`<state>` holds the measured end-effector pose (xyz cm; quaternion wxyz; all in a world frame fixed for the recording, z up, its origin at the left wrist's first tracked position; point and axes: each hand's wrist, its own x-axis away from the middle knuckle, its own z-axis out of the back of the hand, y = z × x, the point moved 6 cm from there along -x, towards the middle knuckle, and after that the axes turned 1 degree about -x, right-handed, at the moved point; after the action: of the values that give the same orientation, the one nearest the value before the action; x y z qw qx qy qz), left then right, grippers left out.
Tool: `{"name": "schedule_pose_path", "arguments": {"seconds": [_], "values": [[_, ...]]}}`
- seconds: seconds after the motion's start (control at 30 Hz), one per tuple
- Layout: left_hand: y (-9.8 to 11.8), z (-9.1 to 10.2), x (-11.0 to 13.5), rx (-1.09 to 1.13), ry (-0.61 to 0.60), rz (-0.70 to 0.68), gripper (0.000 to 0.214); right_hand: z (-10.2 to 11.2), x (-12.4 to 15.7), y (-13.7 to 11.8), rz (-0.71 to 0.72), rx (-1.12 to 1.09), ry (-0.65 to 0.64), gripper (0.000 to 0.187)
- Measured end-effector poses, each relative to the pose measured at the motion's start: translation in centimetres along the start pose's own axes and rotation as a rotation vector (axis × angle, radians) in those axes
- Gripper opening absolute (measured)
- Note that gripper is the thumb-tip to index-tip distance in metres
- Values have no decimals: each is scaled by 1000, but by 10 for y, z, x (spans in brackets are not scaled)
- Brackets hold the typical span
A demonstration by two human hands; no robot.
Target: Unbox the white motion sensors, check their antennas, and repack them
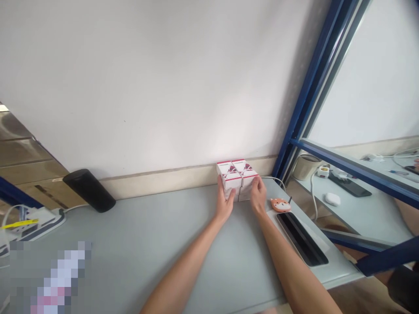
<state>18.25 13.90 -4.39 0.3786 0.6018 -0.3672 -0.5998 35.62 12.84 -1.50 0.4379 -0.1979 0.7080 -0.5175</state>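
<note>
Two white boxes with red and grey markings (236, 175) stand side by side on the grey desk (157, 244), pushed back near the wall. My left hand (225, 204) presses against the left box's near left side, thumb on its front. My right hand (258, 194) clasps the right box's right side. Both arms reach far forward across the desk.
A black cylinder (89, 190) lies tilted at the back left by the wall. A small orange fox-shaped object (280, 204) and a black slot in the desk (301, 238) sit right of my hands. A blue metal frame (314, 87) separates a neighbouring desk with a cup (306, 166).
</note>
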Motion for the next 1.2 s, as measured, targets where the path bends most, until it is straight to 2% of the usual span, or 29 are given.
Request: {"name": "schedule_pose_path", "arguments": {"seconds": [0.13, 0.4, 0.57, 0.77, 0.93, 1.2], "values": [[1, 0, -1, -10, 5, 25, 85, -2, 3, -2, 16, 16, 13, 60], [9, 1, 0, -29, -4, 64, 91, -7, 10, -12, 44, 3, 9, 54], [9, -5, 3, -46, 10, 60, 90, -3, 8, -9, 54, 17, 26, 57], [6, -7, 2, -71, 19, 54, 89, -3, 0, -5, 77, 22, -11, 61], [5, -4, -3, -72, 4, 46, 85, -1, 6, 0, 60, 94, 82, 59], [15, -2, 6, -111, 113, 5, 77, -1, 8, -4, 96, 131, 64, 60]]}}
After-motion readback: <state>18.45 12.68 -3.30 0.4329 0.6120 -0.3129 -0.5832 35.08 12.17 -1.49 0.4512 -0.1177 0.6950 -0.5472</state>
